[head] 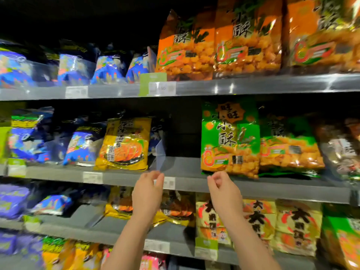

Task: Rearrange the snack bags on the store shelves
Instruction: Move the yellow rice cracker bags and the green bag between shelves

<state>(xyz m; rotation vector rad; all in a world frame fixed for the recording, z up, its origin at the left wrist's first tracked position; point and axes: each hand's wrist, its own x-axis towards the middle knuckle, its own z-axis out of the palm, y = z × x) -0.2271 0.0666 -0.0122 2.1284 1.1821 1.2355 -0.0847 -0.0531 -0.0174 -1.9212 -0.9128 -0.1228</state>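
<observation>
A green snack bag stands upright on the middle shelf, right of an empty gap. A yellow snack bag stands left of that gap, beside a clear plastic divider. My left hand is raised in front of the shelf edge just below the divider, fingers loosely curled, holding nothing. My right hand hovers just below the green bag's lower left corner, fingers curled and apart from the bag. Both forearms reach up from the bottom of the view.
Orange snack bags fill the top shelf's right side, blue bags its left. More green and brown bags stand at the right of the middle shelf. Yellow and cream bags line the lower shelf. Price tags sit on the shelf edges.
</observation>
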